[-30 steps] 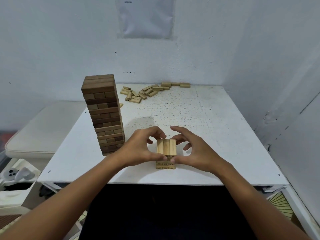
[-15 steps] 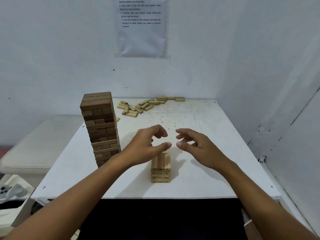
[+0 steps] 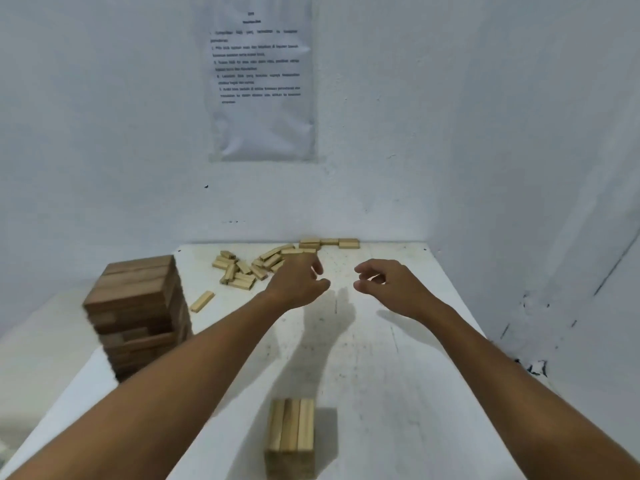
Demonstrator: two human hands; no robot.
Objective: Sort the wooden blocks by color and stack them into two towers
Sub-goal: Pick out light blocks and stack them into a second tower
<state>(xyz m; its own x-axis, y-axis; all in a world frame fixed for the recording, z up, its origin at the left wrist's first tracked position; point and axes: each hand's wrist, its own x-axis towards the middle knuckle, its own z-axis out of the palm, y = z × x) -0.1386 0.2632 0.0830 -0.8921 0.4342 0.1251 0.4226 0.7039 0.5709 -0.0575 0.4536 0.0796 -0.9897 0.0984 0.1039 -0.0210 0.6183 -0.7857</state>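
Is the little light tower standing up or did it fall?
Standing up. The light tower sits upright on the table, its layers squarely stacked, with neither hand touching it.

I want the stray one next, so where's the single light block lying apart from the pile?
In the head view, the light block lies on the table's far left, between the dark tower and the pile.
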